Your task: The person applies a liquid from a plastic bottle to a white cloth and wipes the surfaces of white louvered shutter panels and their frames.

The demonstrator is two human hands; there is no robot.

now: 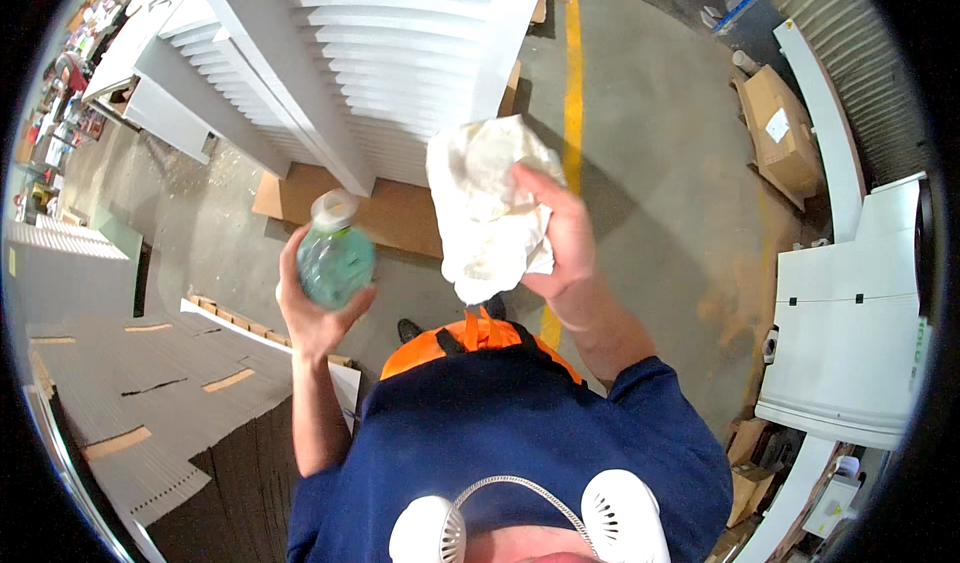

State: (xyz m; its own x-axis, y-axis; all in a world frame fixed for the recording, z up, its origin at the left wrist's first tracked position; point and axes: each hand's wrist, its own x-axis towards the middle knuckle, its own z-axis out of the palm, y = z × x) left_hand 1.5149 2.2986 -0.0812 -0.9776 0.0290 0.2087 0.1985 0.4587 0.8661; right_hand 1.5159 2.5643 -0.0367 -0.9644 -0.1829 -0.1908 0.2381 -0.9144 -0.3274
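My left hand (303, 298) is wrapped round a clear plastic bottle (338, 258) of greenish-blue liquid, held upright with its whitish top facing up. In my right hand (562, 233) is a crumpled white cloth (490, 198), pinched with the thumb on its upper side. The cloth hangs in front of a white louvered shutter panel (390, 53); whether it touches the panel I cannot tell. Bottle and cloth are apart from each other, both in front of my body.
Brown cardboard (400, 218) lies under the standing panels. A yellow floor line (573, 83) runs to their right. Stacked grey slats (110, 363) fill the lower left. On the right are a cardboard box (780, 128) and a white machine cabinet (845, 313).
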